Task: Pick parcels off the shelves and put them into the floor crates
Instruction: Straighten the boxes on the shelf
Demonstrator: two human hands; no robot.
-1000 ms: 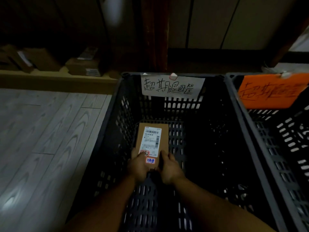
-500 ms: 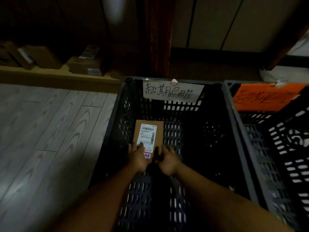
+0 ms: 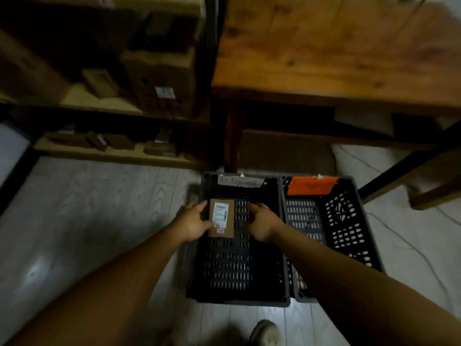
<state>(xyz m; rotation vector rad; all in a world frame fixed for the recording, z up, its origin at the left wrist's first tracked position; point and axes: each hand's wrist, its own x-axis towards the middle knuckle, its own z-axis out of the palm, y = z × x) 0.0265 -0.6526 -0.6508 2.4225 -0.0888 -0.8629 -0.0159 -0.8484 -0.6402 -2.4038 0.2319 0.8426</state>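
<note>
Lying flat, likely for stable stowing, the small brown cardboard parcel [image 3: 221, 218] sits in the black slotted plastic crate [image 3: 229, 270] between the grips; right grip [image 3: 262, 222] is released, while I cannot tell whether the left grip [image 3: 194, 223] holds it.

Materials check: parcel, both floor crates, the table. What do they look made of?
Small brown parcel: cardboard by the look, matte kraft surface, white printed paper label. Black slotted crate and dark crate with orange tag: moulded plastic, likely; uniform perforated walls, dull finish. Brown table: wood, grain and knots visible, slightly glossy, perhaps varnished.
</note>
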